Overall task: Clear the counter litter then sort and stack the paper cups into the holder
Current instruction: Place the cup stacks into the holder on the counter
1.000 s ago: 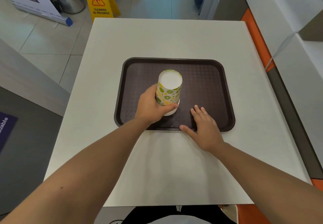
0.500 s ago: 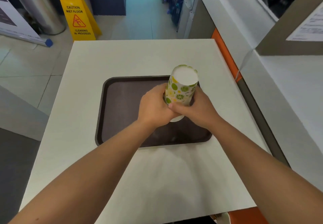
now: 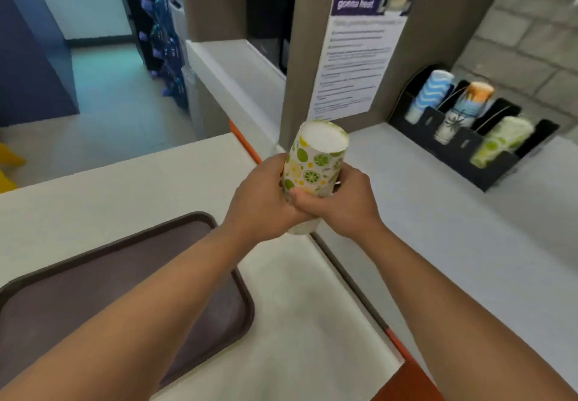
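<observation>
Far to the left of the person's fingers lies a dark brown tray (image 3: 93, 300) on a pale table (image 3: 297, 306). Nothing sits on the part of the tray that shows, and the left forearm crosses over its near corner.

The left hand (image 3: 259, 200) is wrapped around the left side of a stack of paper cups (image 3: 312, 166). The cups are white with green limes and yellow lemons on them. They are upside down, so the flat white bottom faces up, above the fingers. The stack leans a little to the right. Its lowest rim pokes out just under the hands.

The right hand (image 3: 341, 203) grips the same stack from the other side. Its thumb lies across the front of the cups, and it touches the left hand. Both hands are closed tight on the stack, which is up in the air over the gap between the table and a white counter (image 3: 453, 244).

Behind the fingers hangs a blurry sign (image 3: 356, 47) with the word "Heaters" on top.

Well to the right of the fingers, a black cup holder (image 3: 463, 147) sits on the counter by the wall. It holds blue wavy cups (image 3: 430, 94), cups with an orange top and a palm tree (image 3: 466, 109), and lime cups (image 3: 500, 140), each lying tilted in its own slot.
</observation>
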The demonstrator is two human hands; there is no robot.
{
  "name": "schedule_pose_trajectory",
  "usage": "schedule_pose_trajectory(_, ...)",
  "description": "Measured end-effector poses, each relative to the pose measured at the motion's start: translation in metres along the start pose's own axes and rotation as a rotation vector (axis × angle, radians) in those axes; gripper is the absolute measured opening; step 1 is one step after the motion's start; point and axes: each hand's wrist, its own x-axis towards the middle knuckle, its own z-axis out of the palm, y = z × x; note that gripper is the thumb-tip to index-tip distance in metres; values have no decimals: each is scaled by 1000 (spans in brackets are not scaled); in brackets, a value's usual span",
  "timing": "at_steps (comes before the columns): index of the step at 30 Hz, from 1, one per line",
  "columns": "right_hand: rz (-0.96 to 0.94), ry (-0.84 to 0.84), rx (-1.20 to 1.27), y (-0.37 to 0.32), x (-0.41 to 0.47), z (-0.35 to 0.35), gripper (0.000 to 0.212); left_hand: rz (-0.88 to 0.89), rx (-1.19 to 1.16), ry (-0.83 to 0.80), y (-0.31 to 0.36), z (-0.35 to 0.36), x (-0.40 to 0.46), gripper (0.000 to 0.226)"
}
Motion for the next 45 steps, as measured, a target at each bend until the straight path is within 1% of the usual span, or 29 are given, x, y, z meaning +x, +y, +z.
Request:
schedule_pose_trajectory(2,19,95,-3,7,18,-44,36,106,-94,-120,29,23,35,57)
schedule_pose_trajectory(4,40,206,-16,15,35,-91,37,198,-112,-213,51,51,70,79)
schedule_pose_trajectory(7,63,370,-47,31,61,-162,45,204,4,-282,73,98,120,124)
schedule_pose_trajectory(8,72,417,-71,35,69,-186,49,202,16,-307,78,113,135,131)
schedule_pose_trajectory(10,93,491,-107,42,83,-232,49,233,-12,-343,87,144,163,128)
schedule_pose_trajectory(12,107,555,-131,48,97,-274,47,271,-16,-353,93,176,188,119)
schedule_pose_trajectory(16,107,666,-177,59,123,-339,44,363,108,-427,99,246,231,102)
schedule_pose_trajectory(19,77,710,-191,68,140,-369,40,472,201,-470,99,288,248,93)
schedule_pose_trajectory(21,86,725,-207,77,151,-383,41,537,281,-465,95,312,258,88)
schedule_pose_trajectory(25,103,717,-216,101,172,-394,44,558,364,-438,76,337,262,81)
schedule_pose_trajectory(28,129,693,-236,119,185,-391,42,587,369,-409,68,341,261,82)
schedule_pose_trajectory(31,153,661,-269,136,193,-383,36,608,373,-404,66,340,263,76)
schedule_pose_trajectory(34,175,673,-252,142,195,-384,40,632,383,-413,66,337,265,74)
schedule_pose_trajectory(39,198,652,-344,145,187,-386,33,634,374,-402,68,335,266,71)
schedule_pose_trajectory(42,214,620,-387,154,184,-379,37,620,362,-399,70,335,263,70)
schedule_pose_trajectory(45,215,586,-417,156,186,-375,51,614,362,-389,72,334,262,69)
